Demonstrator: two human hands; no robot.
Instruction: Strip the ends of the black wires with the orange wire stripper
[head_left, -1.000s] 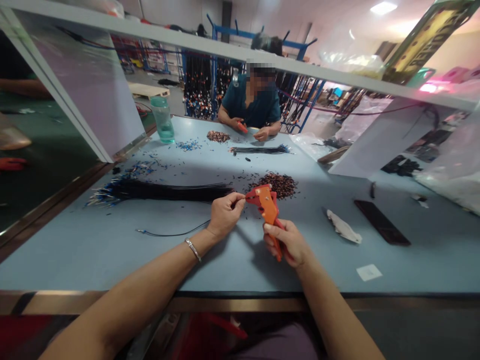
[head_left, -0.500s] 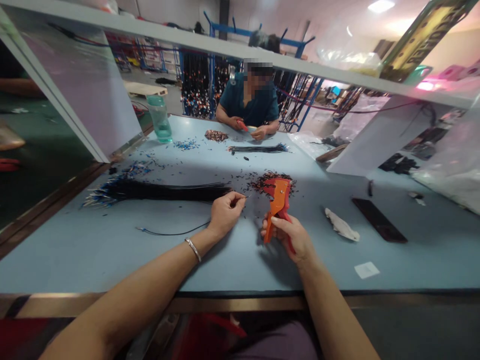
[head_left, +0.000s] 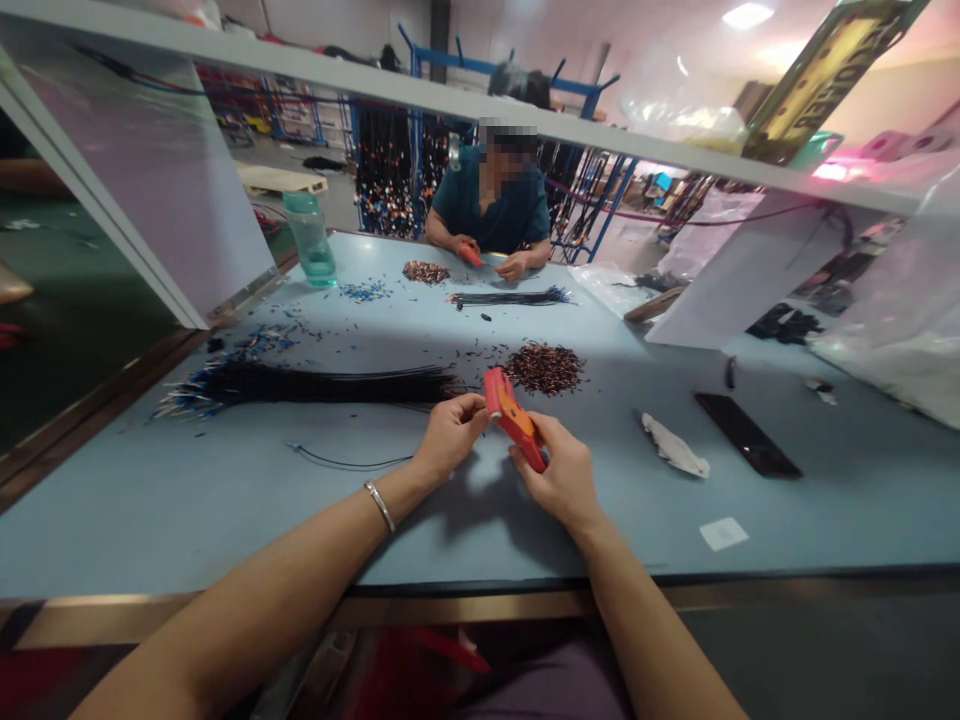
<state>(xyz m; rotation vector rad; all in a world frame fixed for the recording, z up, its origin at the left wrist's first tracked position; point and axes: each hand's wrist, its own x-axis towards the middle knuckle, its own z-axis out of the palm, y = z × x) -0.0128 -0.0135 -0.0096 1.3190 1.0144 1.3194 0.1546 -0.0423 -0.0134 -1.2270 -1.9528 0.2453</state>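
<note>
My left hand [head_left: 452, 432] pinches a thin black wire [head_left: 352, 463], whose blue-and-silver tipped end trails over the table to the left. The pinched end meets the head of a red and orange wire stripper [head_left: 514, 412], so the wire's tip is hidden. My right hand [head_left: 559, 470] is wrapped around the stripper's handles. Just beyond my left hand lies a thick bundle of black wires [head_left: 322, 385] with blue and silver ends at its left. Behind the stripper sits a heap of small black and copper offcuts [head_left: 546, 368].
Across the table [head_left: 247, 520] a co-worker [head_left: 487, 205] holds a red tool near a smaller wire bundle [head_left: 514, 297]. A green bottle [head_left: 311, 245] stands at the back left. A phone [head_left: 746, 435], a whitish crumpled piece [head_left: 675, 447] and a white label [head_left: 724, 533] lie right. A shelf [head_left: 600, 135] crosses overhead.
My right hand has swung the wire stripper left and tilted it, bringing its head to the wire at my left fingers. The offcut heap is uncovered. My left hand stays nearly in place.
</note>
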